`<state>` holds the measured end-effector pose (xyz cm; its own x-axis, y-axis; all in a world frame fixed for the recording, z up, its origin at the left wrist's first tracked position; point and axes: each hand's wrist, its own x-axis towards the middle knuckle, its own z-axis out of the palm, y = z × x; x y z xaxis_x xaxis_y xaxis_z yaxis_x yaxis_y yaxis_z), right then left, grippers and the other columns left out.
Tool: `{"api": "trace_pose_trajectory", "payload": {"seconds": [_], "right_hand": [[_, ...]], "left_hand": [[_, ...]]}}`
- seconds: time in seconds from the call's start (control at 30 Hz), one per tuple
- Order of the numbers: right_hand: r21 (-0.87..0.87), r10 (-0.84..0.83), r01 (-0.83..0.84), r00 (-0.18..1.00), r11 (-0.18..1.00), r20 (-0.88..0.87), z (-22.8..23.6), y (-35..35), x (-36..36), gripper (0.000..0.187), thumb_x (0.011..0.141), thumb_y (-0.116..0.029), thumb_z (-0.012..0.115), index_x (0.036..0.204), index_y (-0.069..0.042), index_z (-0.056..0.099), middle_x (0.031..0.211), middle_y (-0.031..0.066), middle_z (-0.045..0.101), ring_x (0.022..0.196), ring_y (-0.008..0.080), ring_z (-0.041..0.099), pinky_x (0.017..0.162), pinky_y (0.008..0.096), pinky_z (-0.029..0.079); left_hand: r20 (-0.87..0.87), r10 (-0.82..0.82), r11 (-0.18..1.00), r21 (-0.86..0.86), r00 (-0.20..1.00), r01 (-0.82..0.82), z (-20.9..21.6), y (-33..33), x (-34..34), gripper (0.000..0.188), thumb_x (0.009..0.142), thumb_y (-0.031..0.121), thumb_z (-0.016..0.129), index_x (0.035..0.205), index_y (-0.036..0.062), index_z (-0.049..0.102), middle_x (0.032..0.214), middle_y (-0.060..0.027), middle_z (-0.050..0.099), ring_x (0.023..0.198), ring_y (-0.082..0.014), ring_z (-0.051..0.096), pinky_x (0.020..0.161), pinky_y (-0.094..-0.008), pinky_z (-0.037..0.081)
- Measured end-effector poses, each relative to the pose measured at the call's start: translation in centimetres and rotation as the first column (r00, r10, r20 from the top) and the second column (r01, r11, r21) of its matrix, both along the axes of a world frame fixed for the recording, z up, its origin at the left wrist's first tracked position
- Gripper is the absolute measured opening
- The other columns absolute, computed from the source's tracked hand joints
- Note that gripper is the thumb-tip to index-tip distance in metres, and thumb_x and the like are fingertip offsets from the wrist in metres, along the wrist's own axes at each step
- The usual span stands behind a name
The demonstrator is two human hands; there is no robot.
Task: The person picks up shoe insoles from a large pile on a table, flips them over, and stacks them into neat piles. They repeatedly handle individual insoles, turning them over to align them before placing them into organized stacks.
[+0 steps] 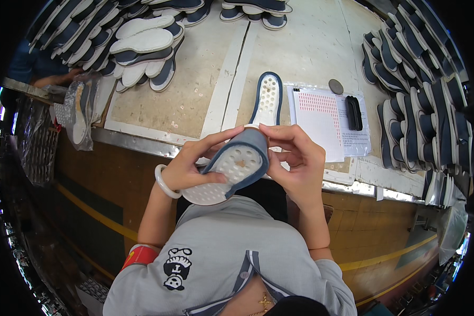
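Observation:
Between my hands, above the table's front edge, is a tilted shoe sole [243, 160] with a blue-grey rim and a white, dimpled inside. My left hand [195, 160] grips it, thumb pressed on the white dimpled face and fingers behind, partly hidden. On the other side my right hand [298, 160] has its fingers bent and closed on the blue-grey rim, the fingertips near the top edge. Just beyond, a second sole [268, 97], white with holes and a dark blue edge, lies on the table, its near end hidden behind the held one.
Stacks of blue-and-white soles [424, 121] line the table's right side. More soles [142, 45] are piled at the far left. Right of centre lie a sheet with red marks [318, 118], a black object [354, 113] and a round grey disc [336, 86]. A bagged sole [80, 113] sits at the left edge.

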<state>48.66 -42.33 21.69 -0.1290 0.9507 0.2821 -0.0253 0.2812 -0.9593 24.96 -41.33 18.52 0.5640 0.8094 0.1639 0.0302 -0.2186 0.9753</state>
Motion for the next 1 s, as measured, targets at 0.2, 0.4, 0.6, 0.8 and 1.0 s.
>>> {"api": "trace_pose_trajectory", "payload": {"seconds": [0.2,0.4,0.6,0.8,1.0], "right_hand": [[0.054,0.029,-0.030,0.999,0.998,0.012,-0.1,0.1,0.4,0.031,0.078,0.015,0.064,0.107,0.003,0.066,0.110,0.0129,0.069,0.096,0.0176,0.071,0.078,0.0293,0.065],[0.074,0.099,-0.108,0.989,0.991,0.110,0.3,0.2,1.1,0.019,0.076,0.019,0.062,0.092,0.008,0.061,0.107,0.0187,0.068,0.098,0.0178,0.068,0.078,0.0258,0.062],[0.108,0.111,-0.131,0.979,0.986,0.169,-0.3,0.5,1.4,0.020,0.076,0.013,0.067,0.094,0.005,0.064,0.101,0.0115,0.071,0.087,0.0165,0.071,0.071,0.0276,0.064],[0.012,0.129,-0.134,0.974,0.991,0.184,-1.1,0.0,2.2,0.019,0.078,0.016,0.067,0.095,0.008,0.063,0.101,0.0140,0.069,0.092,0.0149,0.067,0.072,0.0232,0.059],[-0.106,0.193,-0.173,0.956,0.979,0.222,-1.3,-0.1,2.5,0.035,0.080,0.011,0.066,0.113,0.003,0.069,0.093,0.0102,0.071,0.085,0.0131,0.071,0.074,0.0272,0.062]], "left_hand": [[-0.100,0.040,0.999,-0.010,0.994,-0.041,1.6,-0.1,-0.5,0.100,0.069,0.023,0.091,0.152,0.0079,0.038,0.092,-0.0101,0.073,0.089,-0.0186,0.071,0.085,-0.0321,0.053],[-0.271,0.005,0.986,0.162,0.963,0.040,1.9,0.3,-1.5,0.086,0.067,0.028,0.091,0.141,0.0060,0.053,0.097,-0.0127,0.075,0.089,-0.0239,0.074,0.079,-0.0314,0.055],[-0.348,0.001,0.984,0.168,0.937,0.062,2.4,0.2,-2.2,0.081,0.065,0.031,0.092,0.135,0.0047,0.059,0.096,-0.0139,0.075,0.088,-0.0255,0.075,0.078,-0.0303,0.055],[-0.396,-0.013,0.989,0.128,0.918,0.070,2.8,0.2,-2.1,0.078,0.063,0.029,0.093,0.131,0.0046,0.063,0.096,-0.0140,0.074,0.085,-0.0251,0.074,0.078,-0.0301,0.055],[-0.477,-0.074,0.986,0.097,0.876,0.136,2.9,0.4,-1.8,0.069,0.073,0.034,0.088,0.132,0.0097,0.062,0.099,-0.0121,0.074,0.086,-0.0258,0.073,0.077,-0.0307,0.055]]}}
